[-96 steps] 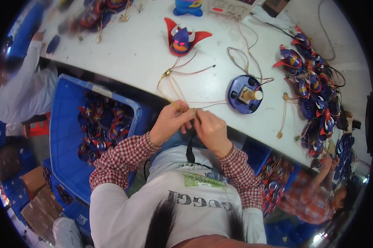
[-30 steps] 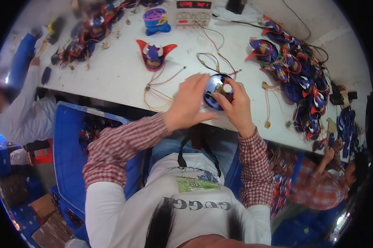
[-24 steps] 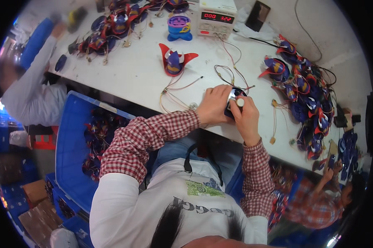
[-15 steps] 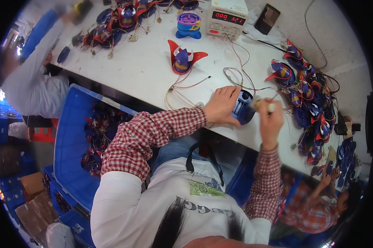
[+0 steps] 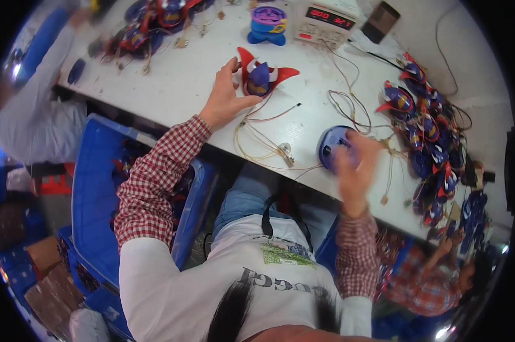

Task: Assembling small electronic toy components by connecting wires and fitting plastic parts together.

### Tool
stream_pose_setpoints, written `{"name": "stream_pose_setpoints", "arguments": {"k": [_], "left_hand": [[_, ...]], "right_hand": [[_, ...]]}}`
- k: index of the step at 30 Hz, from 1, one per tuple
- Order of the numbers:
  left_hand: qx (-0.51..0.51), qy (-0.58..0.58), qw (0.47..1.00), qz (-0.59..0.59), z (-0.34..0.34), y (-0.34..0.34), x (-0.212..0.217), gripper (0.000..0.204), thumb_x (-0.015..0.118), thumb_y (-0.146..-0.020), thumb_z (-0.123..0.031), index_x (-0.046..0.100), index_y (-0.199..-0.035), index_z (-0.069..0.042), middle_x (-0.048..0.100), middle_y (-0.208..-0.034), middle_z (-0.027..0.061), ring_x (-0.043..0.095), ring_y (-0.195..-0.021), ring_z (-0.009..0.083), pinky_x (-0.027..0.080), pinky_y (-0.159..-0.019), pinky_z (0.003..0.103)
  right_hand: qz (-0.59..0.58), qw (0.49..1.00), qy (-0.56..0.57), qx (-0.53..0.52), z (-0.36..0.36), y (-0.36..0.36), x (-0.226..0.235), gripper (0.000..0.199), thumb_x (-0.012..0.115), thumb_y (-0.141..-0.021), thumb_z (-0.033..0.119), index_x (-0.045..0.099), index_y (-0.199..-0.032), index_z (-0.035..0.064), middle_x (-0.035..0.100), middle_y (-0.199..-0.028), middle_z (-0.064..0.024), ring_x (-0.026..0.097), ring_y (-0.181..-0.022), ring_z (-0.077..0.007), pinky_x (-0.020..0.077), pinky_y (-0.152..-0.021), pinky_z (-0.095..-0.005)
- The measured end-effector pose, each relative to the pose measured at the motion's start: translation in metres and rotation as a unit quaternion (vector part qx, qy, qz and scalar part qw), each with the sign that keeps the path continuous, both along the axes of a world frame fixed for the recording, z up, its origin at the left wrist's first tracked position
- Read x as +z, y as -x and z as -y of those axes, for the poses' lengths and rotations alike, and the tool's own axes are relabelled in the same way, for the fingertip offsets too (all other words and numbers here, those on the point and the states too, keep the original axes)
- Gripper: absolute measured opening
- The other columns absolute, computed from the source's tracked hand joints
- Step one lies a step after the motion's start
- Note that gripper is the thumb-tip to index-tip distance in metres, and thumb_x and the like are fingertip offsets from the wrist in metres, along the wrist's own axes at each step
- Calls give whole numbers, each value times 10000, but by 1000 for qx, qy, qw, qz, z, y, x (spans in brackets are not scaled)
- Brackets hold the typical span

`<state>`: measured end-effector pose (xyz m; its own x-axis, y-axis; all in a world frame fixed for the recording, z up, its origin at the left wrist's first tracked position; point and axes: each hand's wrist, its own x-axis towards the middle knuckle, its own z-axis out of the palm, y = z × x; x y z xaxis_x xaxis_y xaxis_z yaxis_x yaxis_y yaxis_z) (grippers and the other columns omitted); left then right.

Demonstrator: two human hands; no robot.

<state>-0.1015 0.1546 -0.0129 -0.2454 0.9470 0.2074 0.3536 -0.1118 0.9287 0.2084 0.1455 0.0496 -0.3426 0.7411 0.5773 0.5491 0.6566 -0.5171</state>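
My left hand (image 5: 226,97) reaches across the table with thumb and fingers spread on either side of a purple toy head (image 5: 260,80) with white horns and a red, pointed collar; it looks not gripped. Thin wires (image 5: 257,139) trail from the toy toward the table's near edge, ending by a small round metal part (image 5: 285,149). Smeared by motion, my right hand (image 5: 355,168) is over the right part of a round purple disc-shaped piece (image 5: 330,151). Whether its fingers hold the disc cannot be made out.
A power supply (image 5: 326,25) with red digits and a blue-purple round container (image 5: 267,28) stand at the back. Piled toy heads lie right (image 5: 431,137) and far left (image 5: 155,25). A blue bin (image 5: 92,199) sits left below the table. Other people work at both sides.
My left hand has left the disc and moved left and away to the toy head. My right hand, earlier raised with a small pale object, is now down at the disc.
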Motion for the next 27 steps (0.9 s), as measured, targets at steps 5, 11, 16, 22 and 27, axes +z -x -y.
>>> {"name": "stream_pose_setpoints", "arguments": {"k": [5, 11, 16, 22, 27], "left_hand": [[-130, 51, 983, 120, -37, -16, 12, 854, 743, -732, -75, 235, -1413, 9, 406, -1338, 206, 517, -1146, 277, 453, -961, 344], [-62, 110, 983, 132, -40, -23, 16, 635, 731, -712, -30, 417, -1260, 39, 574, -1116, 169, 592, -944, 217, 484, -851, 285], [-126, 120, 923, 343, -42, -35, 20, 572, 705, -725, 11, 443, -1233, 28, 577, -1118, 163, 585, -930, 198, 475, -839, 273], [-235, 114, 866, 427, -37, -95, 41, 572, 723, -704, 19, 466, -1214, 6, 584, -1131, 144, 585, -964, 206, 461, -888, 291], [-331, 120, 906, 235, -27, -133, 36, 650, 819, -615, -62, 510, -1187, -32, 597, -1076, 110, 575, -891, 192, 480, -808, 271]], "right_hand": [[146, 960, -2, 240, -12, 132, -44, 272, 545, -820, 131, 582, -1076, 46, 532, -1137, -131, 540, -915, -290, 440, -846, -344], [136, 975, -32, 174, -22, 131, -59, 148, 542, -803, 93, 581, -939, 52, 518, -975, -105, 505, -811, -256, 442, -751, -316], [-19, 991, 16, 129, -20, 76, -18, 138, 634, -763, 38, 613, -898, 61, 517, -899, -73, 495, -805, -226, 423, -707, -296], [-155, 970, 186, -35, -7, -8, 10, 132, 641, -790, 23, 623, -920, 10, 533, -757, -60, 482, -693, -189, 419, -637, -281], [27, 982, 68, -173, -10, -42, -36, 125, 635, -809, 88, 551, -862, 12, 526, -794, -99, 480, -710, -234, 418, -644, -326]]}}
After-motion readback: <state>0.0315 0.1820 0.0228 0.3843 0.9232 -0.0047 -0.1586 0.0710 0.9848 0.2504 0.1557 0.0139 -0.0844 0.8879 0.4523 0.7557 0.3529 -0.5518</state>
